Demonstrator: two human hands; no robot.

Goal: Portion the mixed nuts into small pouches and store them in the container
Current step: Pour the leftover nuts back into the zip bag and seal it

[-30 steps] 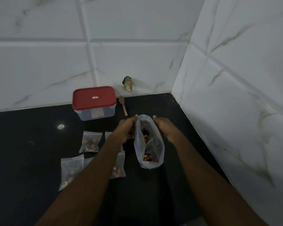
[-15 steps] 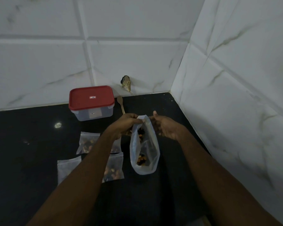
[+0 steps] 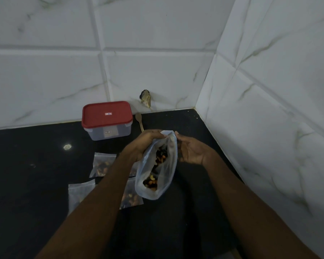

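Two hands hold one clear plastic bag (image 3: 158, 191) with mixed nuts (image 3: 151, 182) in its bottom, mid-view. The left hand (image 3: 146, 144) fingers pinch the bag's mouth at 11 o'clock; the right hand (image 3: 190, 151) fingers pinch the rim at 1 o'clock. Small zip pouches (image 3: 102, 166) with nuts lie flat on the black counter (image 3: 36, 184) at the bag's 8 o'clock, partly under the left forearm. The container (image 3: 107, 120), red lid on, stands at 11 o'clock by the wall, with a wooden spoon (image 3: 139, 121) just beside it at its 3 o'clock.

Your clear nut bag (image 3: 169, 165) is held upright by its mouth; filled pouches (image 3: 103, 163) lie at its nine o'clock, and the red-lidded container (image 3: 107, 120) sits at eleven.
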